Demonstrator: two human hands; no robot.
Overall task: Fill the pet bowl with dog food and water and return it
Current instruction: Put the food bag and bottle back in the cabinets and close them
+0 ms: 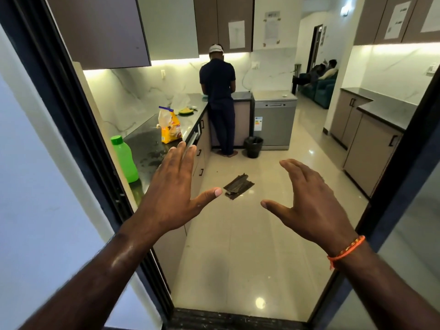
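both hands, left hand (170, 198) and right hand (312, 206), spread empty inside the door frame (71, 115).

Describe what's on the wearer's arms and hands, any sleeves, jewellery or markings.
Both forearms are bare, with no sleeves in view. The right wrist carries an orange thread bracelet with a small loose end hanging down. The left hand and right hand have no rings, gloves or watch visible.

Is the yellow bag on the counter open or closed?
Open. The yellow bag stands upright on the dark counter, its top unsealed and splayed apart. Its contents cannot be seen.
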